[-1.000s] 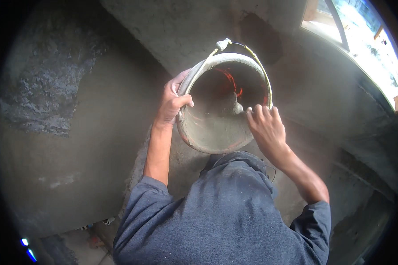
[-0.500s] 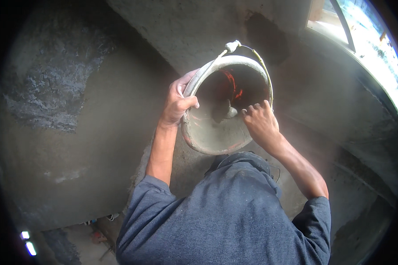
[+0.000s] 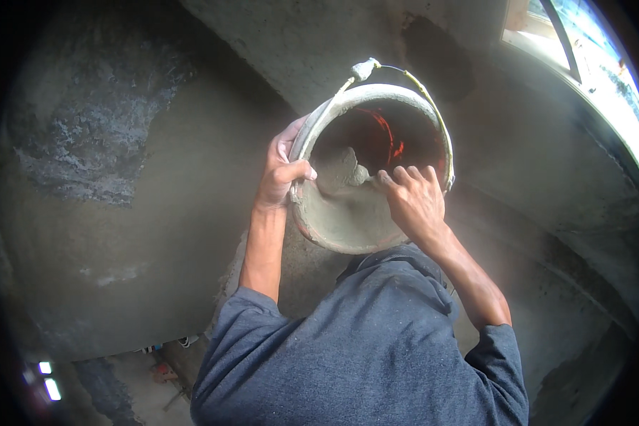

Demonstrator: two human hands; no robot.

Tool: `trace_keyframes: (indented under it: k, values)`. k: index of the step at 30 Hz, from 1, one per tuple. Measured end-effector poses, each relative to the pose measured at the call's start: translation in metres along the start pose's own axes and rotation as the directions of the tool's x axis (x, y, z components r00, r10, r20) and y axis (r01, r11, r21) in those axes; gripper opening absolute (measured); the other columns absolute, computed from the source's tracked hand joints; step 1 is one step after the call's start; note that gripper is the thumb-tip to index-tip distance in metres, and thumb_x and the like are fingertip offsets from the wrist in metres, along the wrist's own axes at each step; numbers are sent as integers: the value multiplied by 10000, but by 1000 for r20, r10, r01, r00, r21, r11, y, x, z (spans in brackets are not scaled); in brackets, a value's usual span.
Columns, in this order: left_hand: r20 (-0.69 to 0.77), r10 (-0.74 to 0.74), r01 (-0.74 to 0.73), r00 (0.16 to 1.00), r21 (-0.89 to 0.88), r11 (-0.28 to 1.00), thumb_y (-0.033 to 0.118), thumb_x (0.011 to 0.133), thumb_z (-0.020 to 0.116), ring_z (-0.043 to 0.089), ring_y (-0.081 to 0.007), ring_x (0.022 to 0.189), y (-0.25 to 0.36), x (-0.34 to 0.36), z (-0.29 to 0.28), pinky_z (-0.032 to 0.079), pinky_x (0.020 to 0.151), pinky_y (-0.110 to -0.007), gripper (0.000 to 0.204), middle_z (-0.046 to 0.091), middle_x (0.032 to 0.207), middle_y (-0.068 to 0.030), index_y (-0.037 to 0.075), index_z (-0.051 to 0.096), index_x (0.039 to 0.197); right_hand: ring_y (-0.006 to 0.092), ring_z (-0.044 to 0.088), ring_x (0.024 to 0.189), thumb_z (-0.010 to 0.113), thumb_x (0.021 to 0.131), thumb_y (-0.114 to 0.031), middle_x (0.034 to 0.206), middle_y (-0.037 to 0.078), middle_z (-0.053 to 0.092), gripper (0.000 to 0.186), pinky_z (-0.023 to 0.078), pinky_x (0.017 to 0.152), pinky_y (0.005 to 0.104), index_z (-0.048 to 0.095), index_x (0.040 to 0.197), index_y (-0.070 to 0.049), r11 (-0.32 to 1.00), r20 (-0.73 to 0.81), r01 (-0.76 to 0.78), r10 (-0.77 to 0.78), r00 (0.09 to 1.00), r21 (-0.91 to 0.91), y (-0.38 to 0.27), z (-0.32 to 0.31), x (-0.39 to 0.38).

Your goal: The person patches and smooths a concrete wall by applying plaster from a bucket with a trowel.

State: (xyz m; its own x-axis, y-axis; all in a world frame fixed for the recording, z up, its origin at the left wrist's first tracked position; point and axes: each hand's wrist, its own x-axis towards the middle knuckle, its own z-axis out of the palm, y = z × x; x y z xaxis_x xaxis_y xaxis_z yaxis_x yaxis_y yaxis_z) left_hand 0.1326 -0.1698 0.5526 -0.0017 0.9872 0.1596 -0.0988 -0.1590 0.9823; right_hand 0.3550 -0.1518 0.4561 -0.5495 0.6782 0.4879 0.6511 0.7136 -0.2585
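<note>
Gray surface (image 3: 192,241) at left. Gripping bucket (image 3: 382,92) with left hand (image 3: 284,174), coated tool (image 3: 361,175) with right hand (image 3: 415,200). Probably scooping mortar (image 3: 355,216); brace bucket next.

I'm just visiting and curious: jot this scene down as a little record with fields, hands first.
Left hand: grips the bucket's left rim
Right hand: closed on a paste-coated tool, its exact shape unclear
Bucket: round, rim crusted
Handle: raised past the far rim, lump on it
Contents: grey paste
Clothing: dark blue-grey shirt
Light: bright opening, upper right
</note>
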Motion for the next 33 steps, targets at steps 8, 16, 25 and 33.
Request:
trace_keyframes:
  k: [8, 16, 25, 33]
  values:
    - [-39, 62, -61, 997, 13, 998, 20, 502, 570, 475, -175, 1211, -5, -5, 3, 375, 1006, -242, 794, 556, 1258, -132, -74, 489, 1286, 187, 581, 755, 614, 766, -106, 759, 17, 572, 285, 383, 691, 365, 678, 1039, -156, 982, -3, -152, 153, 988, 109, 2, 4, 6]
    - [-310, 113, -139, 944, -63, 988, -77, 551, 494, 539, -202, 1103, -26, -10, -15, 420, 942, -253, 744, 565, 1202, -134, -61, 472, 1295, 178, 560, 743, 695, 748, -161, 771, 4, 557, 345, 372, 666, 350, 653, 1090, -175, 963, -208, -244, 263, 942, 114, -7, -33, 11]
    - [-676, 68, 81, 734, 186, 979, -102, 624, 485, 607, -177, 826, -71, -32, -55, 486, 725, -255, 648, 618, 1020, -107, -40, 523, 1268, 226, 589, 829, 714, 711, -208, 878, 58, 603, 425, 416, 751, 360, 632, 1117, -109, 920, -30, -347, 358, 933, 183, 29, -35, -51]
    - [-817, 134, 212, 561, 299, 930, -116, 605, 442, 635, -209, 860, -95, -78, -124, 513, 741, -293, 634, 632, 1038, -135, -61, 550, 1227, 296, 635, 884, 735, 703, -225, 968, 107, 675, 391, 460, 802, 411, 628, 1056, -95, 684, 271, -693, 639, 720, 229, 75, 22, -104]
